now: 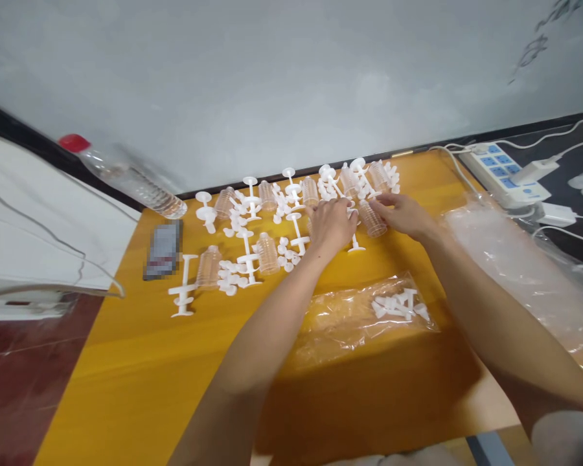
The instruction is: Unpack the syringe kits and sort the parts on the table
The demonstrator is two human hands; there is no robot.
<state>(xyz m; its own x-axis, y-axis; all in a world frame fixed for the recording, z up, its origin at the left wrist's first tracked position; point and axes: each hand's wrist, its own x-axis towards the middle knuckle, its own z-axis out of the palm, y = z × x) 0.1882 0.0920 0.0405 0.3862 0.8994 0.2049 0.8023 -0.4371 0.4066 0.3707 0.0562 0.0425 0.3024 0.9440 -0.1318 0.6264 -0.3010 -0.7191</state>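
Note:
Clear ribbed plastic barrels (268,254), white plungers (247,257) and clusters of small white plastic pieces (230,277) lie in two rows on the table. My left hand (334,223) bends over the near row, fingers pointing down and drawn together among the white pieces; what its fingertips hold is hidden. Beside it, my right hand (402,215) has its thumb and fingers on a clear ribbed barrel (373,219) at the row's right end. A white plunger (355,241) stands out between the two hands.
A clear bag of white plastic parts (401,304) lies nearer me on the yellow table (175,375). At left are a phone-like blurred item (163,250) and a red-capped bottle (126,181). Plastic bags (510,259) and a power strip (505,175) with cables lie at right.

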